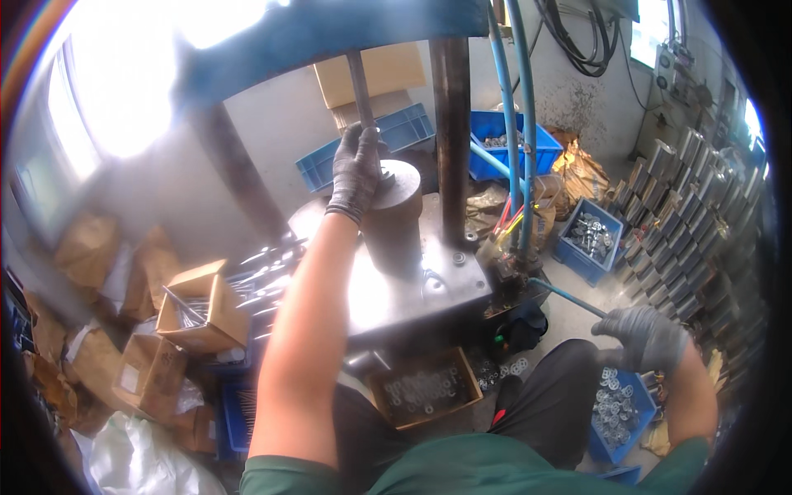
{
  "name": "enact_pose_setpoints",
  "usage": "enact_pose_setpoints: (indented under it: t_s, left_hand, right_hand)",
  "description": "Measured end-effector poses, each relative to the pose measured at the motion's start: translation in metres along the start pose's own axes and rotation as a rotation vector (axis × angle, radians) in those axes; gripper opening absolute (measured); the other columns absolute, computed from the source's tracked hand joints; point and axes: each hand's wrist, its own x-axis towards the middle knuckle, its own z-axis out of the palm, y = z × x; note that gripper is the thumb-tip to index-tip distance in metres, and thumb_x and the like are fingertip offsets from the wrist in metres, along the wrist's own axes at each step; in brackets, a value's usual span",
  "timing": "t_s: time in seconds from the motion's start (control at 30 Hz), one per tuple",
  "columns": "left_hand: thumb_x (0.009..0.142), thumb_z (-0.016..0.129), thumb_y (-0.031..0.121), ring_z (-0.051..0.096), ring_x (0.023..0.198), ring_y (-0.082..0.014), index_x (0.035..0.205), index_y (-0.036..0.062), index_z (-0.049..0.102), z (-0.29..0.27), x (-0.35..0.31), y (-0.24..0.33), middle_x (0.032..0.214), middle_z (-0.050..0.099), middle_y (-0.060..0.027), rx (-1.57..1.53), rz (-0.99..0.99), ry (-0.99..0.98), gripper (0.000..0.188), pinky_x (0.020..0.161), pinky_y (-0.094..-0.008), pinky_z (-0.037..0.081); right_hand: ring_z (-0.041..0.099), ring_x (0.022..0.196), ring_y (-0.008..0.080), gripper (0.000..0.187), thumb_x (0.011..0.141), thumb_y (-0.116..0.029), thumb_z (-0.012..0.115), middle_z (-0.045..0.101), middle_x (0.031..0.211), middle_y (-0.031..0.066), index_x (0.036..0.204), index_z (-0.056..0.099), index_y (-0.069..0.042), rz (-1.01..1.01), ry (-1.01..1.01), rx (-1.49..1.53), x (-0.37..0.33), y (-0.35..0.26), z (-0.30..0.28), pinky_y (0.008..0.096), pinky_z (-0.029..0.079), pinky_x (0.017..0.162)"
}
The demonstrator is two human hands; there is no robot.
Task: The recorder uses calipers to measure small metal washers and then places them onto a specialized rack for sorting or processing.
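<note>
In the upper middle of the frame, the left hand (356, 169), in a grey glove, reaches up to a metal rod (360, 87) that stands nearly upright below a blue beam (330, 37). Its fingers lie close together and point upward over the lower end of the rod; I cannot tell whether they grip it or only rest against it. Just right of this hand, the flat round top of a thick metal cylinder (392, 210) shows, and the cylinder stands on a shiny metal table (450, 285) at the centre of the frame. At the lower right, the right hand (648, 337), gloved in the same grey, has its fingers curled around the end of a blue lever (569, 299), which slopes up and left toward the table's right side. A dark column (448, 140) rises behind the table, with blue hoses (511, 99) to its right. At the lower middle, a wooden tray (472, 375) holds metal rings (421, 389). A blue bin (646, 412) of metal parts sits below the right hand, and a stack of metal tubes (672, 239) fills the right edge. On the left are an open cardboard box (202, 338) with thin rods inside and, lower down, a white plastic bag (144, 462).
</note>
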Motion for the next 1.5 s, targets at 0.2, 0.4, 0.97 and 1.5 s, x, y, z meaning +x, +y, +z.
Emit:
enact_pose_setpoints:
  t_s: [0.2,0.4,0.97,1.5]
  left_hand:
    - [0.108,0.066,0.041,0.065,0.091,-0.0123,0.13,0.0087,0.066,0.002,-0.006,0.007,0.093,0.068,-0.0035,0.052,-0.012,0.017,0.039,0.081,-0.0307,0.054]
    - [0.111,0.064,0.036,0.066,0.095,-0.0127,0.137,0.0109,0.064,0.002,-0.009,0.005,0.099,0.067,-0.0028,0.065,-0.006,-0.003,0.037,0.08,-0.033,0.056]
    - [0.101,0.076,0.02,0.064,0.087,-0.0094,0.127,0.0105,0.067,0.008,-0.012,0.007,0.096,0.067,0.0,0.156,-0.015,0.062,0.029,0.077,-0.0264,0.057]
    - [0.104,0.073,0.032,0.062,0.08,-0.0114,0.124,0.0105,0.07,0.004,-0.008,0.005,0.089,0.064,-0.0011,0.039,-0.014,0.06,0.029,0.068,-0.0296,0.054]
  right_hand:
    - [0.076,0.087,0.0344,0.037,0.088,-0.038,0.077,0.077,0.094,0.0143,0.109,0.079,-0.009,0.075,-0.013,-0.103,-0.019,-0.022,0.044,0.0448,0.06,0.081]
    - [0.075,0.086,0.0377,0.031,0.087,-0.036,0.075,0.076,0.092,0.0153,0.1,0.078,-0.008,0.142,0.052,-0.014,-0.029,-0.017,0.067,0.0491,0.059,0.08]
    - [0.075,0.091,0.0362,0.025,0.089,-0.02,0.078,0.074,0.105,0.0176,0.109,0.072,-0.007,0.016,0.734,-0.262,0.094,0.023,-0.026,0.0455,0.06,0.082]
    - [0.073,0.08,0.039,0.023,0.086,-0.031,0.076,0.073,0.081,0.0174,0.086,0.074,-0.007,0.122,0.171,0.052,-0.015,-0.014,0.079,0.0486,0.059,0.076]
